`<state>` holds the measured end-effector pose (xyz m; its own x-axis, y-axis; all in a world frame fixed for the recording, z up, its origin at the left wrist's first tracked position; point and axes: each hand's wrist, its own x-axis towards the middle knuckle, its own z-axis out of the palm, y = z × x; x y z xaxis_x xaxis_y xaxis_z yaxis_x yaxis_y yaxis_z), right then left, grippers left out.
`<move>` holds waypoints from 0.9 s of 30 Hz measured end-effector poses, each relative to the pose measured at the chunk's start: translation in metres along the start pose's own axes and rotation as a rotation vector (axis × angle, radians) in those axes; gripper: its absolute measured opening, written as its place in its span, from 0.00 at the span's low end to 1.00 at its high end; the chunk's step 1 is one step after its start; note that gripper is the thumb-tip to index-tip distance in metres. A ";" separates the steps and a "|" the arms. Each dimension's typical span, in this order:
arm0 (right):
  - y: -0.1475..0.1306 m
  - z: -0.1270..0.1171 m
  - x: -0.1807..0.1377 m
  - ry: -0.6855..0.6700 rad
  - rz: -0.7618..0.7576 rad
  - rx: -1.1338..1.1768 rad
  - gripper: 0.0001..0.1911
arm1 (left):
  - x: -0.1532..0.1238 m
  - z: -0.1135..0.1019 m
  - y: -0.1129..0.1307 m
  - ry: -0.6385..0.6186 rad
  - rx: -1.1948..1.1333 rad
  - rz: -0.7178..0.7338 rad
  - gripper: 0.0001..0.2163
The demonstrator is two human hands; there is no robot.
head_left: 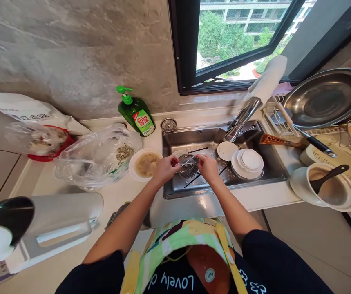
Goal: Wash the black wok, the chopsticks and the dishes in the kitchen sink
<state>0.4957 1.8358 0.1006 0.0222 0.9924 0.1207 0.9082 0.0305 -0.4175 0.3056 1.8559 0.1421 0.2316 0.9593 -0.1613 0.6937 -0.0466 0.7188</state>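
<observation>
Both forearms reach forward and converge over the stainless steel sink [193, 136], with the left hand [164, 169] and right hand [207, 168] close together but apart. The left fingers [175, 162] and right fingers [200, 160] are drawn together, each set pinching one end of a thin pale rod [190, 161] of uncertain material. The rod lies roughly level above a round mesh strainer [187, 167] in the basin; contact between them cannot be determined — the view is too small.

Green dish soap pump bottle [135, 112] behind the steel sink [224, 192], plastic bag [97, 157] left of it, stainless pan [327, 100] on a wire rack [278, 122] to its right.
</observation>
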 end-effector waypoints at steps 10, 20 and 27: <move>0.007 0.011 -0.002 -0.026 0.227 0.453 0.09 | 0.005 0.012 -0.025 0.038 -0.117 -0.014 0.06; 0.008 0.018 -0.009 0.018 0.209 0.167 0.08 | 0.003 0.019 -0.036 0.009 0.034 0.231 0.09; 0.007 0.007 -0.011 -0.009 0.106 -0.012 0.09 | 0.009 0.020 -0.038 -0.012 0.004 0.164 0.11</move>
<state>0.4992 1.8258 0.0902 0.1152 0.9910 0.0684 0.9060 -0.0766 -0.4163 0.2947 1.8608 0.0994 0.3503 0.9353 -0.0502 0.6488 -0.2037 0.7332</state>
